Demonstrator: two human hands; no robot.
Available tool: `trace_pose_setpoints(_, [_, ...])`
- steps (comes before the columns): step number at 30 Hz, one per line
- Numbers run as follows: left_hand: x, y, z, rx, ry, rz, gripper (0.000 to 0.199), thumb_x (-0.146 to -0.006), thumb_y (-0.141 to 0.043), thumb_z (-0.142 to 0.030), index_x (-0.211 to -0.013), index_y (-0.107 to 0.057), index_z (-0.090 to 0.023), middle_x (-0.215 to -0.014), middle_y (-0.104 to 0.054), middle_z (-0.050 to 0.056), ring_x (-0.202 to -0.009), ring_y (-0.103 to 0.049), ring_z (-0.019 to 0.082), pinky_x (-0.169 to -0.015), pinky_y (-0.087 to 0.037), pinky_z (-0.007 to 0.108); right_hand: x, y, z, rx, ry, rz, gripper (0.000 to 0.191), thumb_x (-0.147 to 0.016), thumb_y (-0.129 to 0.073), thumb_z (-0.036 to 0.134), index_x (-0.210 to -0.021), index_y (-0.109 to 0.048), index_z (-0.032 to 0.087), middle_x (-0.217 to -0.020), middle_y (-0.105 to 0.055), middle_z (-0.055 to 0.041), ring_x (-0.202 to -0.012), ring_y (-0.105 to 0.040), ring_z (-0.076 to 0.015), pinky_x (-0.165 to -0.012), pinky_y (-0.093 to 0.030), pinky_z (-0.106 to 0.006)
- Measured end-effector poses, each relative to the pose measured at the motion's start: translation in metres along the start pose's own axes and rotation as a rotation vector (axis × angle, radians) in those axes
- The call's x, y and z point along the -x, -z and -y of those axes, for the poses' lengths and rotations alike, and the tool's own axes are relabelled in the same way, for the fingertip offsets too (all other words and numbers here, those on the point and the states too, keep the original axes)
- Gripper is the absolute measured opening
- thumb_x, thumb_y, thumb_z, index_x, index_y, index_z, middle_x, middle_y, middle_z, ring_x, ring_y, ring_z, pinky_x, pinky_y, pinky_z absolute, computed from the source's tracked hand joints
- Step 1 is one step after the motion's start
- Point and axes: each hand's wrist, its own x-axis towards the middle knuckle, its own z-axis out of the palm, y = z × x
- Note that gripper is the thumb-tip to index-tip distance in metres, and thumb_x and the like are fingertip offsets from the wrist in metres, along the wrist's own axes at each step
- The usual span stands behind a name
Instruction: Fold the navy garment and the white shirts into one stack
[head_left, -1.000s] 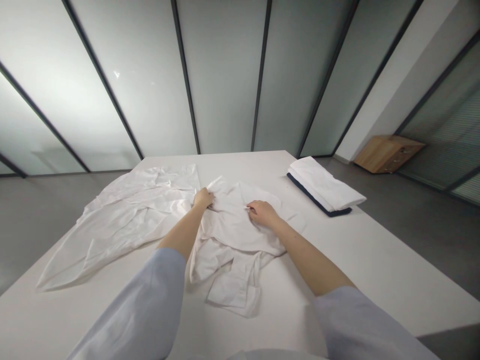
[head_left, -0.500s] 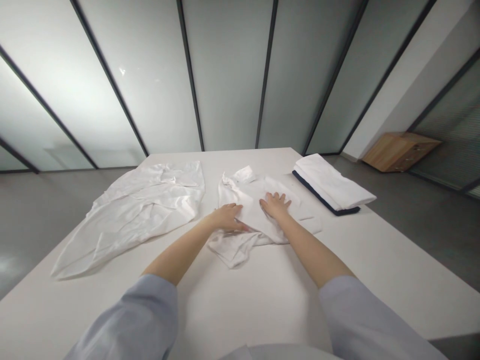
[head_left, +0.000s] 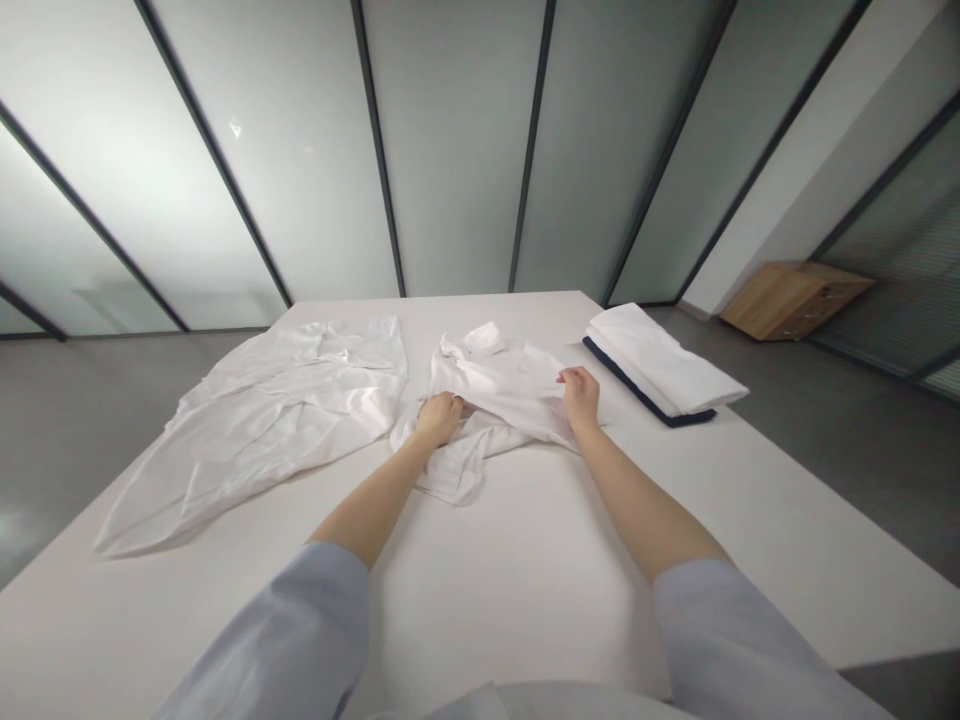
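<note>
A crumpled white shirt (head_left: 510, 375) lies in the middle of the table, with what looks like its collar at the far end. My left hand (head_left: 441, 417) is closed on the cloth at the shirt's near left side, the fingertips partly hidden in folds. At the right edge, my right hand (head_left: 580, 398) has its fingers curled in a pinch on the fabric. Between the hands the cloth is drawn into slanting creases, and a loose flap spreads toward me below the left hand.
A larger, wrinkled white garment (head_left: 277, 420) is spread over the table's left side. Toward the right edge, folded white cloth (head_left: 664, 360) rests on a dark navy folded piece (head_left: 645, 390). Beyond the white table (head_left: 510, 590) are frosted glass panels and a wooden cabinet (head_left: 795, 298).
Both hands went from lying spread on the shirt to gripping its sides. My left hand moved slightly left, my right hand slightly right; the shirt shifted away from me and creased.
</note>
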Motion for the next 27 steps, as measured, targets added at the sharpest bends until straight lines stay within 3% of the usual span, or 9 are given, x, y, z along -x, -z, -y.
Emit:
trace_pose_setpoints(3, [-0.009, 0.002, 0.007, 0.301, 0.189, -0.175, 0.041, -0.094, -0.023, -0.029, -0.082, -0.06, -0.016, -0.083, -0.066, 0.01, -0.086, -0.063, 0.02, -0.072, -0.048, 0.03, 0.003, 0.001, 0.005, 0.071, 0.037, -0.037, 0.023, -0.076, -0.046, 0.038, -0.063, -0.054, 0.022, -0.062, -0.059, -0.0001, -0.07, -0.056, -0.0188, -0.069, -0.043, -0.029])
trace_pose_setpoints(7, [-0.024, 0.012, 0.02, 0.904, 0.381, -0.316, 0.042, -0.092, -0.021, -0.037, -0.077, -0.055, -0.019, -0.067, -0.06, 0.005, -0.066, -0.061, 0.016, -0.057, -0.047, 0.025, 0.006, 0.0, 0.007, 0.19, 0.049, 0.083, 0.024, -0.079, -0.044, 0.038, -0.066, -0.055, 0.022, -0.067, -0.063, -0.0025, -0.075, -0.058, -0.0197, -0.071, -0.045, -0.029])
trace_pose_setpoints(9, [-0.031, 0.023, 0.032, 1.122, 0.378, -0.336, 0.044, -0.091, -0.02, -0.042, -0.082, -0.056, -0.019, -0.074, -0.063, 0.007, -0.066, -0.062, 0.014, -0.058, -0.049, 0.024, 0.009, -0.002, 0.008, 0.253, 0.074, 0.212, 0.025, -0.08, -0.043, 0.038, -0.072, -0.06, 0.021, -0.075, -0.067, -0.0042, -0.078, -0.06, -0.0205, -0.073, -0.046, -0.03])
trace_pose_setpoints(12, [-0.034, 0.045, 0.059, 1.238, 0.278, -0.419, 0.054, -0.09, -0.016, -0.048, -0.099, -0.059, -0.018, -0.101, -0.067, 0.012, -0.085, -0.066, 0.016, -0.067, -0.053, 0.024, 0.017, -0.007, 0.009, 0.329, 0.174, 0.473, 0.026, -0.081, -0.046, 0.035, -0.087, -0.067, 0.019, -0.092, -0.071, -0.007, -0.088, -0.062, -0.0217, -0.079, -0.046, -0.032])
trace_pose_setpoints(14, [-0.033, 0.056, 0.077, 1.205, 0.233, -0.512, 0.057, -0.091, -0.015, -0.05, -0.114, -0.056, -0.019, -0.115, -0.065, 0.011, -0.099, -0.064, 0.017, -0.076, -0.053, 0.026, 0.023, -0.011, 0.01, 0.376, 0.25, 0.667, 0.028, -0.082, -0.05, 0.033, -0.096, -0.069, 0.018, -0.102, -0.07, -0.0084, -0.095, -0.062, -0.0219, -0.085, -0.045, -0.033])
trace_pose_setpoints(17, [-0.026, 0.06, 0.095, 1.009, 0.303, -0.67, 0.052, -0.091, -0.03, -0.043, -0.136, -0.041, -0.019, -0.122, -0.061, 0.01, -0.11, -0.06, 0.019, -0.088, -0.05, 0.03, 0.032, -0.018, 0.013, 0.479, 0.354, 0.918, 0.034, -0.082, -0.057, 0.035, -0.11, -0.068, 0.018, -0.113, -0.066, -0.0098, -0.104, -0.059, -0.0226, -0.093, -0.042, -0.034])
trace_pose_setpoints(21, [-0.012, 0.05, 0.096, 0.565, 0.416, -0.852, 0.078, -0.077, -0.051, -0.021, -0.147, -0.019, -0.01, -0.121, -0.055, 0.015, -0.114, -0.055, 0.022, -0.1, -0.041, 0.036, 0.039, -0.023, 0.019, 0.682, 0.428, 0.971, 0.052, -0.08, -0.065, 0.045, -0.125, -0.062, 0.018, -0.122, -0.058, -0.0132, -0.108, -0.054, -0.0247, -0.095, -0.039, -0.035])
trace_pose_setpoints(23, [-0.006, 0.047, 0.091, 0.382, 0.397, -0.889, 0.075, -0.075, -0.052, -0.017, -0.144, -0.024, -0.006, -0.114, -0.056, 0.015, -0.112, -0.054, 0.023, -0.102, -0.039, 0.037, 0.04, -0.024, 0.023, 0.765, 0.45, 0.967, 0.048, -0.083, -0.062, 0.047, -0.122, -0.064, 0.019, -0.114, -0.06, -0.0123, -0.102, -0.055, -0.0234, -0.091, -0.039, -0.033])
trace_pose_setpoints(27, [0.002, 0.049, 0.076, 0.14, 0.293, -0.791, 0.032, -0.083, -0.049, -0.024, -0.113, -0.055, -0.017, -0.099, -0.058, 0.01, -0.105, -0.054, 0.026, -0.098, -0.04, 0.041, 0.039, -0.026, 0.03, 0.838, 0.522, 1.02, 0.034, -0.094, -0.048, 0.04, -0.091, -0.075, 0.02, -0.087, -0.064, -0.0076, -0.088, -0.056, -0.0195, -0.082, -0.037, -0.028])
